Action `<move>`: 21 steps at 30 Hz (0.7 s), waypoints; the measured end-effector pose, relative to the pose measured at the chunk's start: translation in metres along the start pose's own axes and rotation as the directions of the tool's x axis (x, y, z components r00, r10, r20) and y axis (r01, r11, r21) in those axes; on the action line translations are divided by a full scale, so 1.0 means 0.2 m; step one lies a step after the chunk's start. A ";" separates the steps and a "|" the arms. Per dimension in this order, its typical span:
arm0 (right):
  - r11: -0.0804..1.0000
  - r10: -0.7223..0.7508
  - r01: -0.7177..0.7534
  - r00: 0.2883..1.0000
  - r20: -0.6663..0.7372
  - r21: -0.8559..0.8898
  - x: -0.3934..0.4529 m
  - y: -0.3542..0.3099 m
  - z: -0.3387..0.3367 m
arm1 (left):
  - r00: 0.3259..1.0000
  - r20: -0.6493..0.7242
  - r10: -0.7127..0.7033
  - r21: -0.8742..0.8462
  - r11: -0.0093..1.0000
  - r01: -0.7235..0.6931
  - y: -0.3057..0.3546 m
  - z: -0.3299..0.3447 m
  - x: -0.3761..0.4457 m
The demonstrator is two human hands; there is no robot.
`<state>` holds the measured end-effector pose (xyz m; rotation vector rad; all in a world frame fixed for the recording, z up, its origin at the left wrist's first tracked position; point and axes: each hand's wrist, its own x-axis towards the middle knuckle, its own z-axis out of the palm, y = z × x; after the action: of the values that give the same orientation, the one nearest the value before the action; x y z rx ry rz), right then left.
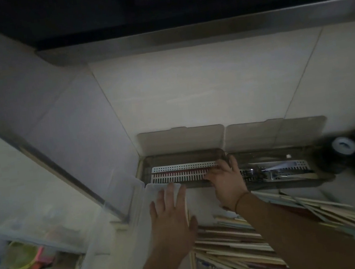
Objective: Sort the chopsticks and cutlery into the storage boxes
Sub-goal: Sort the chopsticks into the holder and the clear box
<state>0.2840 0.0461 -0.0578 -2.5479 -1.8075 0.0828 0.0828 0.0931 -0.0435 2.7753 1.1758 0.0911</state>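
Dim kitchen counter, right hand (225,178) with fingers spread flat over the right end of the left storage box (183,172) (red chopsticks (186,173) under its slotted tray), left hand (173,216) flat and relaxed on a clear bin (156,189), loose chopstick pile (242,243) below both wrists, right storage box (277,166) holding metal cutlery (274,172).

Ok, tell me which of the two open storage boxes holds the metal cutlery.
The right-hand storage box, beside the black jar: shiny metal pieces lie on its perforated tray. The left-hand storage box, which the right hand touches, shows only a red-and-white slotted tray.
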 end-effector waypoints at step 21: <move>0.756 0.654 -0.648 0.754 -0.062 0.094 -1.71 0.75 0.13 | 0.988 0.042 -0.149 0.119 0.982 0.144 0.01 0.07 0.22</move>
<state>0.3108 -0.3259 -0.0790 -2.9354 -0.7797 0.0298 0.1161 0.1213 -0.0570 2.7583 1.4104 -0.0642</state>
